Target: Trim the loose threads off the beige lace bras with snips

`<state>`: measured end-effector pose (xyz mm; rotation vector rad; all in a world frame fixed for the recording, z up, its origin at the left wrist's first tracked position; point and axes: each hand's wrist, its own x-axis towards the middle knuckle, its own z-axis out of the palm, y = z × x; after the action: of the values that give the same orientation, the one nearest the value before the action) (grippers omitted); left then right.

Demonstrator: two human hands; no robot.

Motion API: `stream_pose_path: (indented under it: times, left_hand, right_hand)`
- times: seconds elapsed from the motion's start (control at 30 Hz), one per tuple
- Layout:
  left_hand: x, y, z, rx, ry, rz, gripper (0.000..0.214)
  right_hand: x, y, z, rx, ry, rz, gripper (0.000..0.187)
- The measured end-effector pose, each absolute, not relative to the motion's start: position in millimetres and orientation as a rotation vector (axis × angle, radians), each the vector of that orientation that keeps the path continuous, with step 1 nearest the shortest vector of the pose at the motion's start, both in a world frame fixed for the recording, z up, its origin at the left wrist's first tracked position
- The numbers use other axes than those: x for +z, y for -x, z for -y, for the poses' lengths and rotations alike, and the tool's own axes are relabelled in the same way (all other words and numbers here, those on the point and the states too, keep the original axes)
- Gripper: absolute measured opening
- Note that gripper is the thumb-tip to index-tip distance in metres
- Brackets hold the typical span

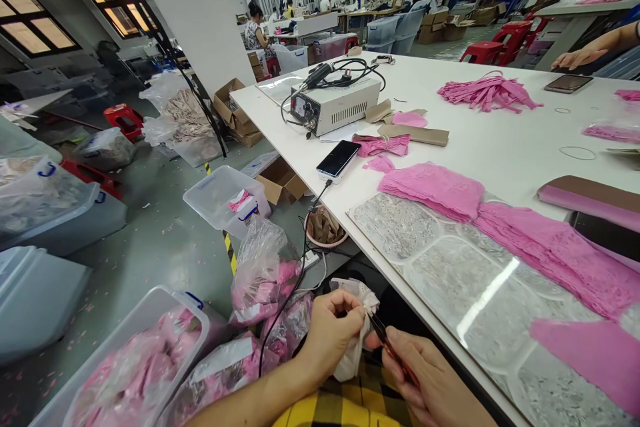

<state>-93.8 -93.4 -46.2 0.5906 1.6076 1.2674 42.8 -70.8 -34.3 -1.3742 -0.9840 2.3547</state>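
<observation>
Below the table's near edge, my left hand (330, 337) is closed around a small white cloth bundle (356, 320), pinching its top. Just right of it, my right hand (430, 380) grips a thin dark tool with red handles (387, 340), like small snips or tweezers, whose tip meets the white cloth. Both hands hover over my lap, which is covered by yellow plaid fabric (345, 407). Pink lace pieces (540, 240) lie in a row on the white table (500, 147) to the right, over a glossy patterned sheet (450, 280).
A black phone (339, 159) and a grey control box (335, 105) with cables sit at the table's left end. Clear bins and bags of pink fabric (145, 360) crowd the floor at left. Another person's hand (575, 59) rests at the far right. Red stools (500, 40) stand behind.
</observation>
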Motion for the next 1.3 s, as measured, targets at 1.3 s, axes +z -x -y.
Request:
stream_pose_path:
  times: [1.3]
  left_hand:
    - [-46.2, 91.0, 93.2, 1.231, -0.739, -1.633, 0.008]
  right_hand:
    - [-47.8, -37.6, 57.8, 1.316, 1.244, 1.794, 0.020]
